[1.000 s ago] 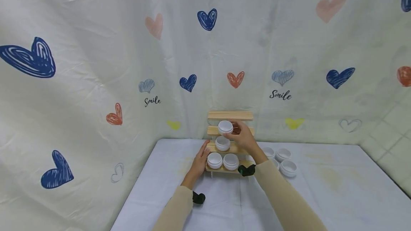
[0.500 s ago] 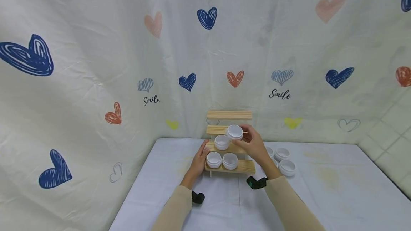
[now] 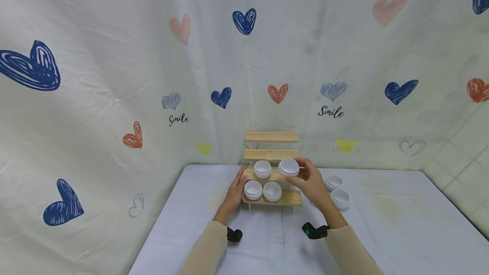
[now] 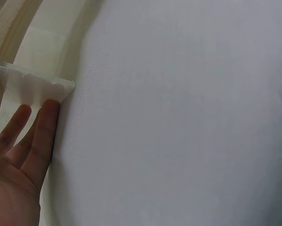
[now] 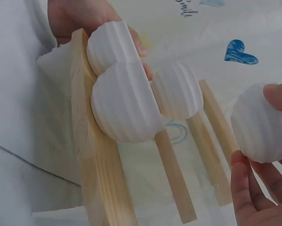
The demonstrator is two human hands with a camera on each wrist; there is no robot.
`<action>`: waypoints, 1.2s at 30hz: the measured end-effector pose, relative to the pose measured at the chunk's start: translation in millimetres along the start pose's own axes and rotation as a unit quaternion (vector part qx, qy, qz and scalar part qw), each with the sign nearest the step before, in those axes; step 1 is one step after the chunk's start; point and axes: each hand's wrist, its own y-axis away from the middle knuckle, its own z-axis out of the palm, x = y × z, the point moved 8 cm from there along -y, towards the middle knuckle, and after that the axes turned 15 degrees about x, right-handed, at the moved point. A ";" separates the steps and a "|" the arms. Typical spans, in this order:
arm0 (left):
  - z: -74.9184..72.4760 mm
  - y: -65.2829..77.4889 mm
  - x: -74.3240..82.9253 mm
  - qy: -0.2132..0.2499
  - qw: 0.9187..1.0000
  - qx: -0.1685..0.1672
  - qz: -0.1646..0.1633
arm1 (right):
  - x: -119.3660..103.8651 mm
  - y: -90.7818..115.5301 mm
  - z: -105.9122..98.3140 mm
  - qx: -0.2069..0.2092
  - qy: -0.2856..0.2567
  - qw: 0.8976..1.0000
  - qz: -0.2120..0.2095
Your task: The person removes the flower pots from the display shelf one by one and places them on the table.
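Observation:
A tiered wooden display rack (image 3: 292,197) with pale side supports stands against the back curtain. My left hand (image 3: 233,193) rests at its left side; in the left wrist view the fingers (image 4: 43,136) reach out fairly straight and touch the pale support (image 4: 35,84). My right hand (image 3: 311,183) pinches a white ribbed bowl (image 3: 288,167) between thumb and fingers, at the right of the second shelf. Seen from the right wrist, this bowl (image 5: 261,125) is apart from the others. One white bowl (image 3: 262,169) sits on the second shelf. Two more bowls (image 3: 272,191) stand on the lowest shelf.
Right of the rack, white bowls (image 3: 340,198) stand on the white-covered table (image 3: 382,224), partly hidden by my right hand. The rack's top two shelves (image 3: 271,137) hold no bowls. A curtain with printed hearts (image 3: 220,97) hangs close behind.
My right hand has carried its bowl down and rightward, from before the third shelf to the right of the second. My left hand has stayed at the rack's side.

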 end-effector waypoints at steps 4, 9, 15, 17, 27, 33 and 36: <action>-0.3 -1.4 -2.0 0.007 1.000 0.004 0.000 | 5.4 3.6 -5.2 0.007 -0.006 1.000 0.006; 0.3 -1.7 -3.7 0.000 1.000 0.006 -0.003 | 9.3 8.1 -9.6 0.009 -0.008 1.000 0.006; -1.3 1.9 8.4 -0.004 1.000 -0.003 -0.011 | 16.1 15.2 -12.4 0.005 0.006 1.000 0.010; -2.6 4.9 17.4 -0.004 1.000 -0.009 -0.012 | 18.5 18.0 -13.9 0.004 0.010 1.000 0.011; 1.0 -1.0 -0.1 -0.012 1.000 0.007 0.003 | 32.1 30.2 -24.2 0.007 0.032 0.999 0.021; 1.4 -0.3 -1.1 -0.015 1.000 0.004 -0.008 | 38.5 35.7 -27.9 0.007 0.056 0.998 0.020; 1.2 -0.1 -0.6 -0.014 1.000 0.004 -0.010 | 38.7 40.7 -31.9 0.010 0.050 0.999 0.011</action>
